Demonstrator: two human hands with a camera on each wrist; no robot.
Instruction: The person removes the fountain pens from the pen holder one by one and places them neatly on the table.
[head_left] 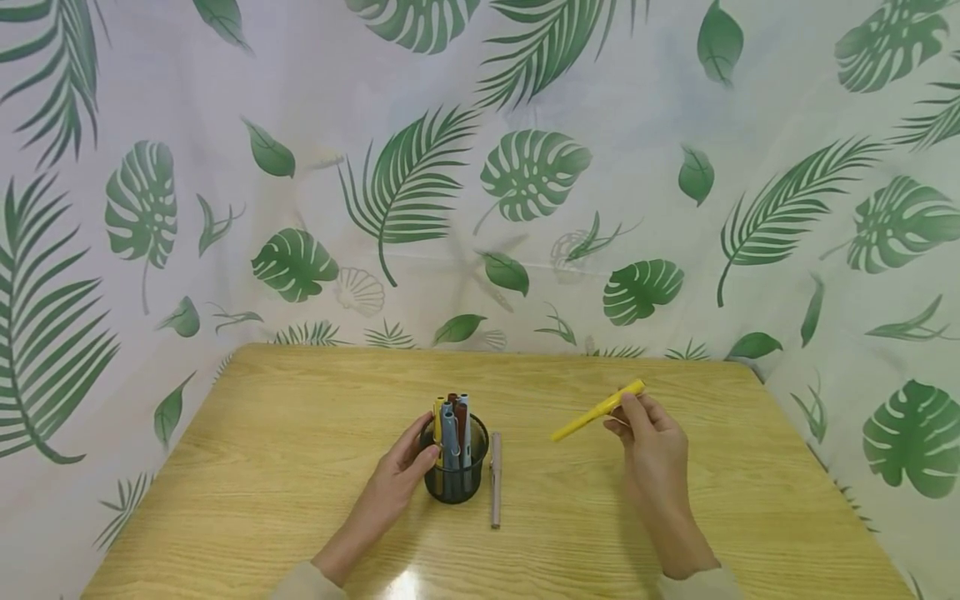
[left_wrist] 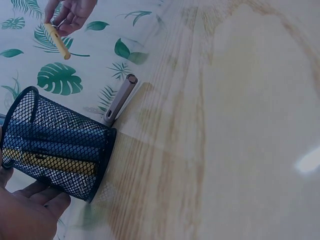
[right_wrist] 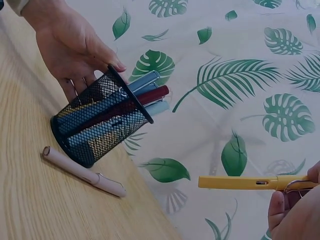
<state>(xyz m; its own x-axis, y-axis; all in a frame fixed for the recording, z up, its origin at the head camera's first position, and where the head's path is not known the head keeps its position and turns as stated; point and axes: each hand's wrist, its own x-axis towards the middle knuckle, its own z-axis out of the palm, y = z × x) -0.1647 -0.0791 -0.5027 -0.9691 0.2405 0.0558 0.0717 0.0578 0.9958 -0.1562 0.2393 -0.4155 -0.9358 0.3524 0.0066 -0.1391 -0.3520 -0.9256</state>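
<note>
My left hand (head_left: pixel 390 471) grips a black mesh pen cup (head_left: pixel 454 479) from its left side, thumb near the rim and fingers round the back. Several pens stand in the cup: blue, dark red and yellow ones, with their ends above the rim. In the head view my right hand (head_left: pixel 652 442) pinches a yellow pen (head_left: pixel 600 409) by its clip end, up to the right of the cup. The pen's other end points left and slightly down. A pinkish-grey pen (head_left: pixel 496 481) lies on the table just right of the cup; the right wrist view shows its clip (right_wrist: pixel 100 176).
The wooden table (head_left: pixel 300 417) spreads out around the cup. Behind it and along both sides hangs a white cloth (head_left: pixel 315 192) printed with green leaves. A bright reflection (head_left: pixel 402 583) shows at the table's front.
</note>
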